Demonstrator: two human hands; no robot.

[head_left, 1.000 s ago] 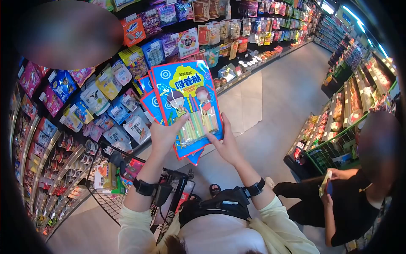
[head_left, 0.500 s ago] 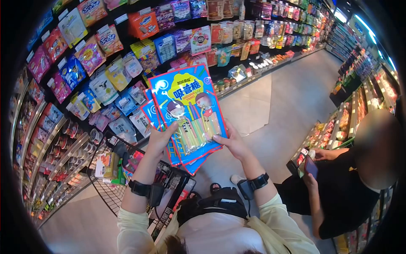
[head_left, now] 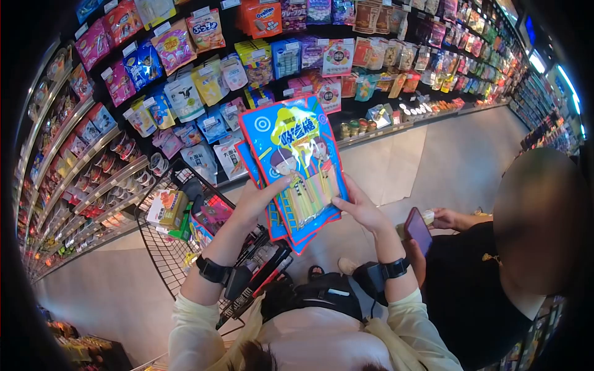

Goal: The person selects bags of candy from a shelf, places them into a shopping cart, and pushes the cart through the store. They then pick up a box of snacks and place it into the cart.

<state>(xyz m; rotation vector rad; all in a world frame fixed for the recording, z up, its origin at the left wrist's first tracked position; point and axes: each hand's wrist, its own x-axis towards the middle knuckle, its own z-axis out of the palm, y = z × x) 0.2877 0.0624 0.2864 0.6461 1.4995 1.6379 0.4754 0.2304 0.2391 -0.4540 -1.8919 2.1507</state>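
A few overlapping blue candy packets (head_left: 312, 179) with red borders are held up in front of me, tilted slightly. The front one has a yellow title patch, cartoon faces and a clear window showing pastel candy sticks. My left hand (head_left: 263, 196) grips the left side, thumb lying over the front. At the lower right edge, my right hand (head_left: 359, 204) holds the packets with its thumb on the front. The fingers of both hands are mostly hidden behind the packets.
A wire shopping cart (head_left: 158, 247) stands at my left, holding a boxed item (head_left: 167, 209) and other goods. Shelves of hanging candy bags (head_left: 185, 99) run ahead. Cups (head_left: 127, 145) line the left shelf. Close on my right, another person (head_left: 464, 290) holds a phone (head_left: 419, 230).
My view has turned, so the shelves and cart sit further right and lower. The packets stay in both hands. The person at right is nearer, with the phone closer to me.
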